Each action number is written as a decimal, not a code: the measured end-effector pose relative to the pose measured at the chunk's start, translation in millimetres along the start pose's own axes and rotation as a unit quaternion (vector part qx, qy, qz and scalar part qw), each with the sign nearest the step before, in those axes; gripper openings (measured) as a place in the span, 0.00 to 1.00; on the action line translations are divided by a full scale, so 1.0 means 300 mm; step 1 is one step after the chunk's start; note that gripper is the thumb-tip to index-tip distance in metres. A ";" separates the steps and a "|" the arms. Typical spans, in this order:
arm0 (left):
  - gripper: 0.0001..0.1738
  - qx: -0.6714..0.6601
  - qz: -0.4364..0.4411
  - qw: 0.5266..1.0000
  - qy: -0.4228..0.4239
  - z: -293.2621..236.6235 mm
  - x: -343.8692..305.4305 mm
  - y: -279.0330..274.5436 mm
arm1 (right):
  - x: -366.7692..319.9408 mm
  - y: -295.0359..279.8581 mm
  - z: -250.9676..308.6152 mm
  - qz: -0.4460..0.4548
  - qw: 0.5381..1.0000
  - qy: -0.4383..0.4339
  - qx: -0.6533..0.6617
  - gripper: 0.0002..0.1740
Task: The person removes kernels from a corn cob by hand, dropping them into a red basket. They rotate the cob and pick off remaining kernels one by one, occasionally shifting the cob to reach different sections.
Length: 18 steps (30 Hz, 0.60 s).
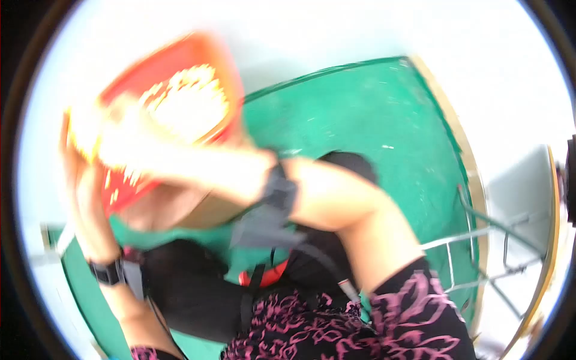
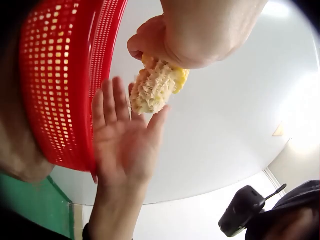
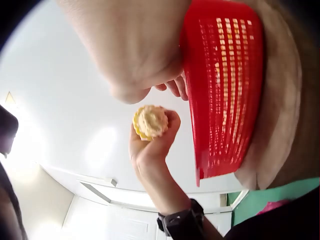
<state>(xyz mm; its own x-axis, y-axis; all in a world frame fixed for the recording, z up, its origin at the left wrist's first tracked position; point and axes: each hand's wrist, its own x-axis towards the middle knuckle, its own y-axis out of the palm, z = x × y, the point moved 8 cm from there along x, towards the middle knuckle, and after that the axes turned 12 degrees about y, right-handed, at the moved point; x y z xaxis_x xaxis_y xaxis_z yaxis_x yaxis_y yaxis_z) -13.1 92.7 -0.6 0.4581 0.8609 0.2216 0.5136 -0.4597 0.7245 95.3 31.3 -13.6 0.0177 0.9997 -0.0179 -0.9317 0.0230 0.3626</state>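
Observation:
In the left wrist view, my left hand (image 2: 200, 35) grips a corn cob (image 2: 152, 90), largely stripped, with yellow kernels left at its upper end. The right wrist view shows that left hand (image 3: 155, 145) wrapped round the cob, its end facing the camera. My right hand (image 2: 125, 145) is spread beside the cob, palm showing and fingers straight. Both hands are over the near left side of a red perforated basket (image 3: 200, 100), blurred in the head view. Loose corn kernels (image 1: 192, 111) lie inside the basket.
A brown rounded support (image 3: 280, 100) is under the basket. My black-clad legs (image 1: 186, 288) flank it above a green floor (image 1: 354, 120). A folding chair or table with a metal frame (image 1: 504, 234) stands at the right, near white walls.

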 end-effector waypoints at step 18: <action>0.20 0.188 -0.094 0.977 0.046 -0.116 0.089 -0.135 | 0.079 0.053 0.068 -0.085 0.991 -0.099 0.006 0.19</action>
<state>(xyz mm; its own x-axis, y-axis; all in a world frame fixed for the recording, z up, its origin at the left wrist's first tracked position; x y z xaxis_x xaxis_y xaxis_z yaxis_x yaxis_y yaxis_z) -46.8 141.9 -1.4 0.2721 0.9458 0.1773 0.8203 -0.3243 0.4711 88.4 55.6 10.7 0.2460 0.9638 0.1028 -0.9045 0.1901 0.3818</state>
